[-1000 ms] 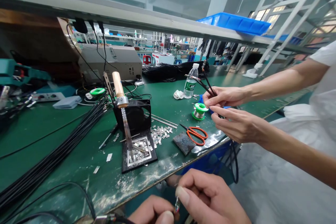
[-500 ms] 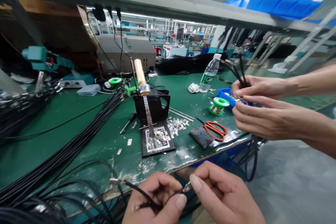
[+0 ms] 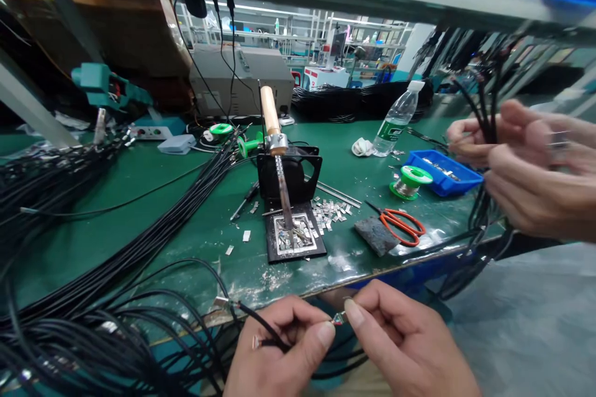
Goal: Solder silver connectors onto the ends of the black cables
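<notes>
My left hand (image 3: 279,350) is closed round a black cable (image 3: 265,325), with its thumb and forefinger pinching near a stripped end. Coloured wires (image 3: 339,319) poke out between my two hands. My right hand (image 3: 410,344) pinches a small metal connector (image 3: 345,315) at those wires, mostly covered by the thumb and finger. Another cable end with a metal piece (image 3: 222,303) sticks out to the left of my left hand. Beyond my hands a wooden-handled soldering iron (image 3: 274,121) leans in its stand (image 3: 298,173), tip down over a square tray of metal bits (image 3: 278,254).
A co-worker's hands (image 3: 526,173) hold black cables at the right. Orange-handled scissors (image 3: 403,226), a dark block (image 3: 375,236), a solder spool (image 3: 410,182), a blue bin (image 3: 442,183) and a water bottle (image 3: 393,127) stand nearby. Black cable bundles (image 3: 153,236) cover the left side.
The view has swung right-to-left shifted, so bench things appear farther right. My hands keep their pinch on the cable and connector. The co-worker's hands have lifted away from the blue bin.
</notes>
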Tool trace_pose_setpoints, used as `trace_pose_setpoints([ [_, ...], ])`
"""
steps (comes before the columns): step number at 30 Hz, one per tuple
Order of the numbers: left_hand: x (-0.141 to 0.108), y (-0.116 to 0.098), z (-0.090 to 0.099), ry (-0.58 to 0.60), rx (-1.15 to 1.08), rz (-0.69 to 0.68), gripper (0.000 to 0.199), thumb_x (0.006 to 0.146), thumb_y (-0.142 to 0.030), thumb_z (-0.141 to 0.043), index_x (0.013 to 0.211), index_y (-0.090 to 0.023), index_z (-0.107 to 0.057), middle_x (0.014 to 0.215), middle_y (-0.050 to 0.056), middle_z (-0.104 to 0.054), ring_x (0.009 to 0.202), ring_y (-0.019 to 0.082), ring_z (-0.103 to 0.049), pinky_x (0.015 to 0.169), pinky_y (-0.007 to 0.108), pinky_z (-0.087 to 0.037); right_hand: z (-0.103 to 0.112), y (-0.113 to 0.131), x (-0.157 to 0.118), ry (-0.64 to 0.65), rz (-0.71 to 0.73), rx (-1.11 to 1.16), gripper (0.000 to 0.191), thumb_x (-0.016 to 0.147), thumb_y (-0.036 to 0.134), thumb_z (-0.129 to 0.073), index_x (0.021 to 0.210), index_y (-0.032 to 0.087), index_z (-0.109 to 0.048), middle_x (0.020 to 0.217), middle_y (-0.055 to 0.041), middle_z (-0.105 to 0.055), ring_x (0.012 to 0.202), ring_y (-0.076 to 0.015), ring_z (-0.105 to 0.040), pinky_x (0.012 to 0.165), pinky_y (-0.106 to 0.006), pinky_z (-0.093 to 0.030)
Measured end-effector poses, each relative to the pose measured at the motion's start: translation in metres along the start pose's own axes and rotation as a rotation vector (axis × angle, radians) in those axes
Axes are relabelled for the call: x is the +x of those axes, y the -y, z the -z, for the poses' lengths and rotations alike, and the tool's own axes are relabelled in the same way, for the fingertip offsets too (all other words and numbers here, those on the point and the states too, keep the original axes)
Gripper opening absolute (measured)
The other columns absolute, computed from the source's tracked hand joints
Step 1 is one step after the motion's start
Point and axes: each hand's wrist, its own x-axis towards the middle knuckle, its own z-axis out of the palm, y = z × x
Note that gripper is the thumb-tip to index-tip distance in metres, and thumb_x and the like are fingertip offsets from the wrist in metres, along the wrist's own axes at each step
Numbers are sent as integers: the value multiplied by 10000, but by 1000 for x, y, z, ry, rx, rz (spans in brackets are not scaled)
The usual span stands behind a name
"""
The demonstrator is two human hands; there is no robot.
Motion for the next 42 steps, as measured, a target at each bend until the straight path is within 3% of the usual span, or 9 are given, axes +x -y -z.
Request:
trace_pose_setpoints([
  [5,-4,-4,-4,-53,-29,-30,388,808,-525,-742,771,-140,-706,580,-36,-433,565,73,-327,572,183,-309,-1,9,-1,19,-9,-36,496,775,594,-659,643,139,-511,595,37,-356,572,-60,-301,544,-179,-248],
  [12,-4,-4,-5,-42,5,-47,415,825,-543,-732,773,-132,-700,608,-15,-483,581,80,-355,566,195,-299,1,14,-1,52,-45,-24,515,756,626,-651,655,144,-501,613,39,-329,588,-64,-275,556,-190,-228],
  [16,-3,1,-7,-68,-78,15,455,778,-578,-773,785,-133,-679,555,-51,-412,523,50,-293,509,184,-218,2,12,0,61,-36,-37,516,769,625,-638,663,141,-495,614,43,-324,591,-61,-268,556,-190,-221],
  [22,-2,11,-7,87,-211,28,452,820,-573,-748,894,-153,-599,547,-83,-400,472,28,-273,486,168,-222,17,5,5,98,39,-144,473,849,606,-618,754,144,-645,665,-4,-498,627,-87,-421,555,-177,-356],
  [27,1,9,-14,82,-300,23,474,829,-599,-720,926,-165,-558,611,-61,-473,491,38,-317,481,169,-248,27,12,7,207,317,-333,344,885,522,-650,945,205,-768,662,-35,-647,589,-128,-622,513,-152,-507],
  [30,-2,1,-19,41,-336,-25,385,802,-485,-761,835,-156,-563,697,-23,-508,623,73,-409,588,186,-336,13,20,4,311,532,-471,241,892,421,-677,1005,244,-795,577,-5,-635,523,-111,-622,524,-136,-525],
  [34,-7,-5,-23,6,-392,-62,307,809,-430,-718,762,-170,-562,701,-8,-508,686,110,-435,659,219,-379,-11,25,1,385,703,-515,198,940,316,-595,910,205,-757,791,-42,-736,658,-111,-683,655,-144,-549],
  [37,-7,-4,-24,-8,-374,-56,310,802,-415,-749,761,-163,-572,734,-1,-529,716,113,-458,678,215,-392,-12,22,1,391,603,-487,248,960,313,-553,813,190,-711,699,-31,-688,597,-97,-627,602,-150,-512],
  [42,-3,3,-24,107,-509,47,519,662,-413,-914,989,-129,-629,903,55,-651,784,111,-553,766,225,-420,9,13,2,338,220,-295,356,934,497,-585,881,176,-730,675,-38,-636,613,-123,-603,567,-173,-505],
])
